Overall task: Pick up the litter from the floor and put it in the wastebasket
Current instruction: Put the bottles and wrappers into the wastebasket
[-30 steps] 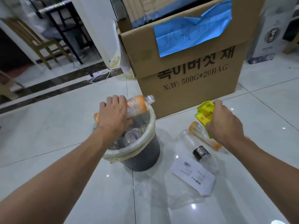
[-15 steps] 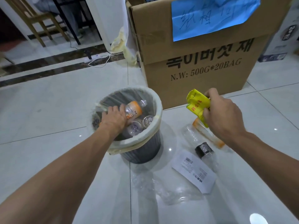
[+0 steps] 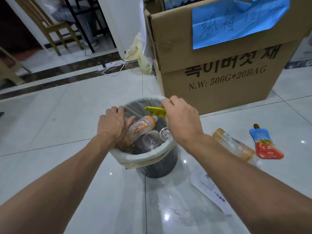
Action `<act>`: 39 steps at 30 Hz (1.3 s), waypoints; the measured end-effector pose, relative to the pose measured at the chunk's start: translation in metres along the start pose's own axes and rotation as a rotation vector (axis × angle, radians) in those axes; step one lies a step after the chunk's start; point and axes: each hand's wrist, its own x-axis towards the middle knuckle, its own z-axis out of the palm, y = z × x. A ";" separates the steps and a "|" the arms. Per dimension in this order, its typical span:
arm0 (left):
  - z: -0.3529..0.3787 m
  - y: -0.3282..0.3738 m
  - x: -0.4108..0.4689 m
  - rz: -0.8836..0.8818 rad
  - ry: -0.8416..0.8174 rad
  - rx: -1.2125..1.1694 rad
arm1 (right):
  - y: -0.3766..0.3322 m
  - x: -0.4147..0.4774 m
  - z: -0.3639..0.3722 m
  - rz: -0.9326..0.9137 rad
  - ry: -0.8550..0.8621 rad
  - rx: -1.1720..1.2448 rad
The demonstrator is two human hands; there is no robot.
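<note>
The right hand (image 3: pixel 181 120) pinches the yellow sachet (image 3: pixel 156 112) in closed fingers directly above the mouth of the wastebasket (image 3: pixel 145 157), its long axis level, pointing toward the left hand (image 3: pixel 113 125). That hand lies on the orange bottle (image 3: pixel 141 128) inside the wastebasket; whether its fingers clasp it cannot be told.

A large cardboard box (image 3: pixel 219 78) fills the upper right of the frame, its flaps open, printed in black with Korean lettering and "N.W: 500G*20BAG". A creased blue paper (image 3: pixel 236 19) with handwriting hangs over its front top edge. Just left of the box slumps a pale yellow plastic bag (image 3: pixel 140 54), against a white pillar (image 3: pixel 121 22). Left of the bag lies a white power strip (image 3: pixel 109 65) with its looped cord (image 3: pixel 114 72). At the upper left stand a wooden chair (image 3: pixel 50 29) and black metal legs (image 3: pixel 79 26), possibly a table's.
</note>
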 end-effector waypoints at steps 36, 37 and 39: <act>0.059 0.271 -0.124 0.440 -0.198 -0.101 | 0.239 -0.219 -0.069 0.689 -0.475 -0.139; 0.070 0.274 -0.134 0.433 -0.244 -0.088 | 0.240 -0.228 -0.063 0.690 -0.498 -0.145; 0.089 0.281 -0.161 0.441 -0.313 -0.061 | 0.239 -0.247 -0.051 0.680 -0.548 -0.149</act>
